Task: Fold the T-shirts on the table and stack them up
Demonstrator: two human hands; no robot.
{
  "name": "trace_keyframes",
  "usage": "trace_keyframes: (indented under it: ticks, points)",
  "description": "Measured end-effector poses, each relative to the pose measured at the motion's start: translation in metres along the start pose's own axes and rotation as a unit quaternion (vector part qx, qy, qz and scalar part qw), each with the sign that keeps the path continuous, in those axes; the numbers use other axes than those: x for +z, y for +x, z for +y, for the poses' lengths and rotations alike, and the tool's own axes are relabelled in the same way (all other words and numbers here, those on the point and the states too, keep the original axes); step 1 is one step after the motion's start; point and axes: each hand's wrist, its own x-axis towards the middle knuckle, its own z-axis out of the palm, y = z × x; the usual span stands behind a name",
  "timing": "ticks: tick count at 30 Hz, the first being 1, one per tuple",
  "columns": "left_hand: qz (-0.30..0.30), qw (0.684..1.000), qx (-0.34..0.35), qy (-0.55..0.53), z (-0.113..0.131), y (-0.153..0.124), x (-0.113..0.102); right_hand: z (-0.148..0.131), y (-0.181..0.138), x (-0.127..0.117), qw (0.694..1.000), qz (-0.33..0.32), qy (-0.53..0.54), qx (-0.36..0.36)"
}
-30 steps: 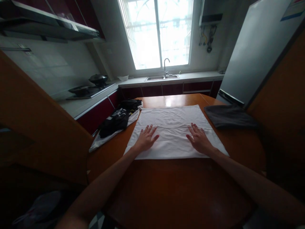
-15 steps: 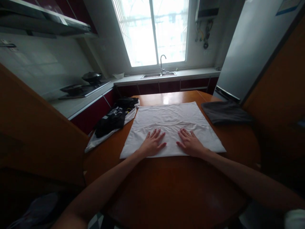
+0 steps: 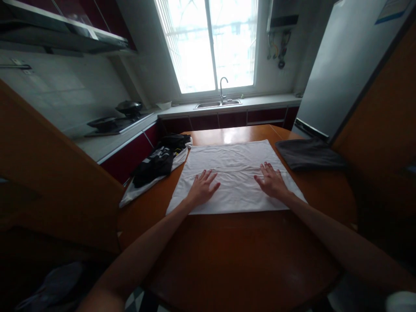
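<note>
A white cloth [image 3: 234, 193] lies spread in a rough rectangle on the brown wooden table [image 3: 240, 247], with a raised crease running across its middle. My left hand [image 3: 202, 188] rests palm down on the cloth's left part, fingers spread. On the right part, my right hand [image 3: 272, 181] is also palm down with its fingers stretched out. Neither hand grips anything. Whether the cloth is a garment or a plain sheet, I cannot tell.
Dark and white clothes [image 3: 159, 160] are heaped at the table's left edge. A folded dark grey cloth [image 3: 308, 154] lies at the right. Behind the table are a counter with a sink [image 3: 217, 104], a stove with pans [image 3: 130, 107], and a fridge [image 3: 338, 69].
My hands have slid apart over the white cloth, the left a little to the left, the right farther to the right and away from me. Both remain spread flat.
</note>
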Motion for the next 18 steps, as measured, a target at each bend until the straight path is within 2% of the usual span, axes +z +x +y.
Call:
trace_keyframes:
  ticks: [4,8,13,16,18]
  points:
    - [-0.041,0.999,-0.028,-0.008,-0.0063,0.0024,0.0034,0.0003,0.0,0.0022,1.0,-0.016,-0.014,-0.006]
    - [-0.016,0.999,-0.025,-0.011,-0.0083,0.0027,0.007,0.0007,0.0008,0.0057,1.0,0.007,-0.008,-0.002]
    - [-0.031,0.999,-0.022,-0.004,-0.0064,0.0025,0.0036,-0.0019,-0.0001,0.0086,1.0,-0.02,-0.006,-0.02]
    - [-0.019,0.999,-0.033,-0.004,-0.0069,0.0028,0.0015,-0.0023,0.0001,0.0077,1.0,-0.007,0.006,-0.017]
    - [-0.031,0.999,-0.036,0.0,-0.0073,0.0028,0.0026,-0.0019,0.0002,0.0075,1.0,-0.009,0.009,-0.022]
